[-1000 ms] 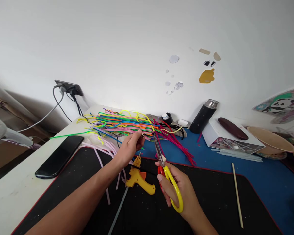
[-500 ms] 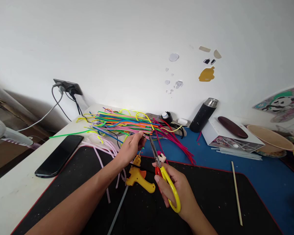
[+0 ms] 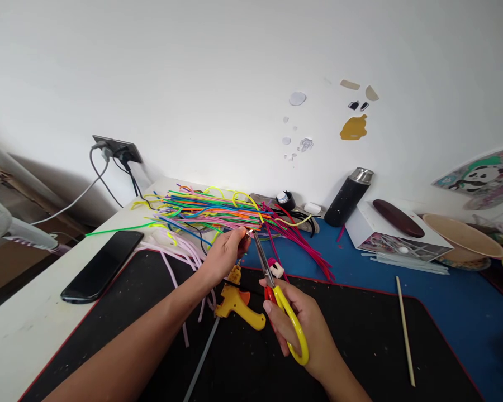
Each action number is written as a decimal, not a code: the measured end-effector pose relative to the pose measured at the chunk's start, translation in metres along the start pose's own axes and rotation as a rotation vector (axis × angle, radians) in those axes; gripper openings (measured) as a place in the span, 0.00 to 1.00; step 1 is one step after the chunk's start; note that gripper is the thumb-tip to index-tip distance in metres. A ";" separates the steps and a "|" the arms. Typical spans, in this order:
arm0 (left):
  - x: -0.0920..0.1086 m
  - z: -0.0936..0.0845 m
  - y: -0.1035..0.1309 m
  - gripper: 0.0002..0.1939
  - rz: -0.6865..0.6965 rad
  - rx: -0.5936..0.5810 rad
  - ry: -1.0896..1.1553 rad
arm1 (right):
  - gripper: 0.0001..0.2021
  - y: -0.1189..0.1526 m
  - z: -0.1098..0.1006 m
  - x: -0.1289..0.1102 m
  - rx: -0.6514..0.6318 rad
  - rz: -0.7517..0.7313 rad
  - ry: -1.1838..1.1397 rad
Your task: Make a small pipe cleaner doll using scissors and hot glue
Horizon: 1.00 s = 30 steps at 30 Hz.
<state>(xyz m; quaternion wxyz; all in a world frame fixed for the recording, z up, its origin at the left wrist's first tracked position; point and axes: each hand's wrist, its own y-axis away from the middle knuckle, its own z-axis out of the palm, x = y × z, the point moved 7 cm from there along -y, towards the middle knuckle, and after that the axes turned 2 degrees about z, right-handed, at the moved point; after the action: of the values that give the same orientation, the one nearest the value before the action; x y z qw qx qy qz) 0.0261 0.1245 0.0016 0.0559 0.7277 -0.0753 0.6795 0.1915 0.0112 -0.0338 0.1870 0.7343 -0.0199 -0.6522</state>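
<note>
My left hand pinches a tiny whitish piece between thumb and fingers; its details are too small to tell. My right hand is wrapped round the handles of scissors, one yellow and one red. The blades point up and away, their tips beside the small piece. Beneath my hands a yellow glue gun lies on the black mat. Just right of the blades sits a small white and pink object. Colourful pipe cleaners lie in a pile beyond my left hand.
A phone lies at the left. Along the back right are a black flask, a white box, a bowl and clear glue sticks. A thin wooden stick rests on the mat's right side.
The small piece in my left fingers now shows more of its whitish side. The scissors have shifted very slightly; both hands keep their hold.
</note>
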 end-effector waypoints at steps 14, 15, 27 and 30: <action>-0.001 -0.001 0.001 0.28 -0.004 0.016 0.021 | 0.31 -0.001 0.004 -0.007 0.009 0.002 0.004; -0.002 -0.001 0.001 0.29 -0.007 0.017 0.030 | 0.32 -0.001 0.003 -0.007 0.011 0.011 0.002; -0.017 0.000 -0.005 0.35 -0.044 -0.028 0.202 | 0.36 0.001 0.001 -0.004 -0.038 -0.008 -0.057; -0.015 0.001 -0.004 0.35 -0.034 -0.041 0.183 | 0.36 0.002 0.002 -0.008 -0.024 -0.005 -0.052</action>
<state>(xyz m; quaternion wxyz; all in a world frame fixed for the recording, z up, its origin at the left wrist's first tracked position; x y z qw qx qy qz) 0.0266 0.1290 -0.0131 0.0890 0.6623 -0.0715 0.7405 0.1891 0.0112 -0.0262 0.1936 0.7147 -0.0149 -0.6719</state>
